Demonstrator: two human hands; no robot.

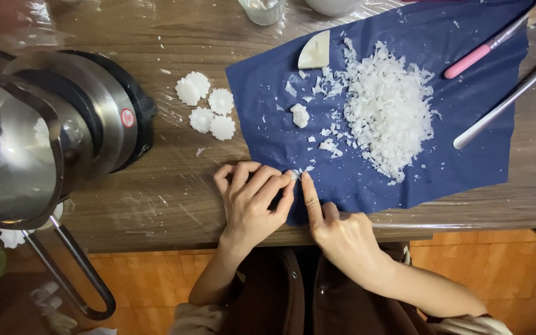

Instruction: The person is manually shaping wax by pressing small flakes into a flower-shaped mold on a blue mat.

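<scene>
Fingertips of left hand (252,198) and right hand (336,229) met at small white wax flake (295,174), near edge of blue cloth (466,142). Left fingers curled, pinching it; right index straight, pressing beside, rest folded. Judged light, brittle, crumbly: best nipped at edges, gently. Shaving pile (389,111) at 1 o'clock, flower-shaped wax pieces (209,105) at 11, steel pot (26,149) at 9.
</scene>
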